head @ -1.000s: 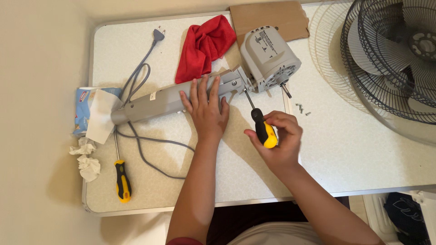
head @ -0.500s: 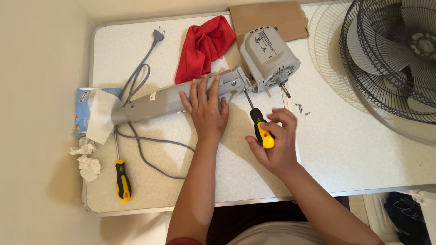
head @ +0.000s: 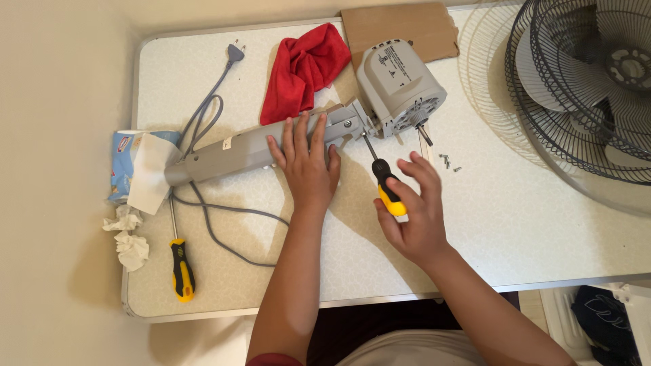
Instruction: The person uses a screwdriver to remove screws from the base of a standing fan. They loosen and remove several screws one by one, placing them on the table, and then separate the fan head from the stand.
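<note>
Gripping yellow-black screwdriver, right hand, tip at grey fan neck

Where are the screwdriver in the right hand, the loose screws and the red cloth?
Screwdriver in the right hand (head: pixel 386 184): head view, on its black and yellow handle.
Loose screws (head: pixel 447 162): head view, middle of the small cluster on the table.
Red cloth (head: pixel 303 68): head view, centre of the crumpled fabric.

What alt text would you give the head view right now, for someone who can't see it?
The left hand presses flat on a grey fan neck lying on a white table, while the right hand holds a yellow-and-black screwdriver with its tip at the joint below the fan motor. Loose screws lie beside it.
</note>
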